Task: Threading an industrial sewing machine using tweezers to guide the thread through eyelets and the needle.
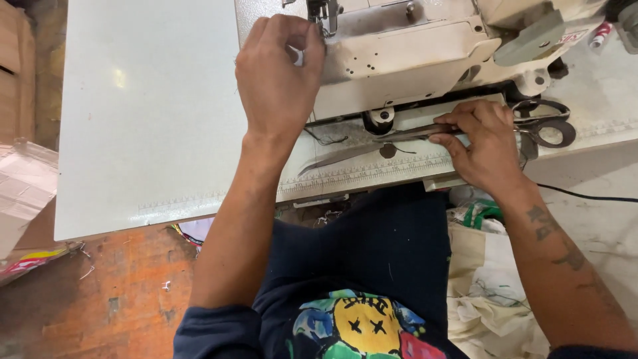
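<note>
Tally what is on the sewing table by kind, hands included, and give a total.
Sewing machine: 1
Scissors: 1 pair, under the right hand
Hands: 2, the left hand up at the machine's needle end
Small red-and-white tube at the far right: 1
Total: 5

Scissors (465, 129): large, dark metal, lay flat on the table along its front edge, blades shut, tip pointing left, black loop handles at the right. Sewing machine (425, 53): cream industrial head, stood upright on the table, needle end at the left.
</note>
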